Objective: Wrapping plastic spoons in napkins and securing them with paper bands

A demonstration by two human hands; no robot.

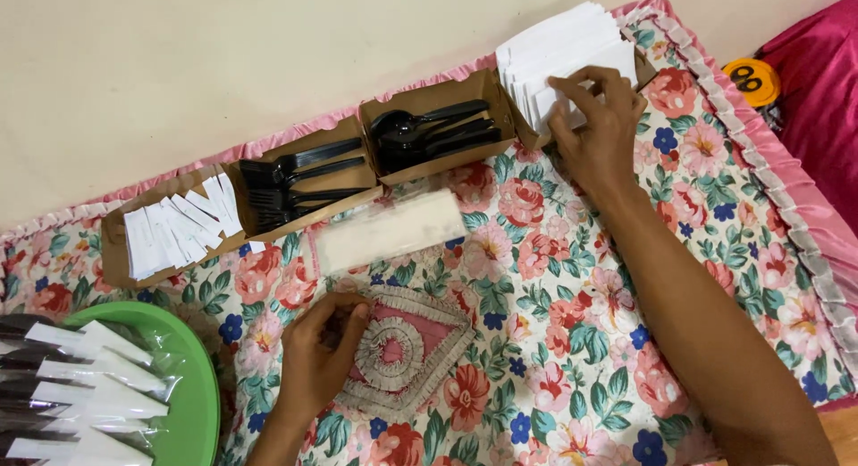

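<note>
Your left hand [323, 352] rests curled on the floral cloth [572, 341], fingers drawn together on nothing I can make out (a green tray [198, 390] of wrapped packs lies just beside it). Your right hand [597, 122] pinches the white napkins [563, 50] standing in the end cardboard box, beside the black spoons [433, 126] and forks [295, 182].

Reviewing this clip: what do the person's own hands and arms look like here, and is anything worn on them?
Both are bare. The left hand and the right hand show no gloves, and no rings, watch or bracelet can be seen. The right forearm is uncovered along its whole visible length, with no sleeve in view. Only a short stretch of the left wrist shows, also bare. No markings are visible.
</note>
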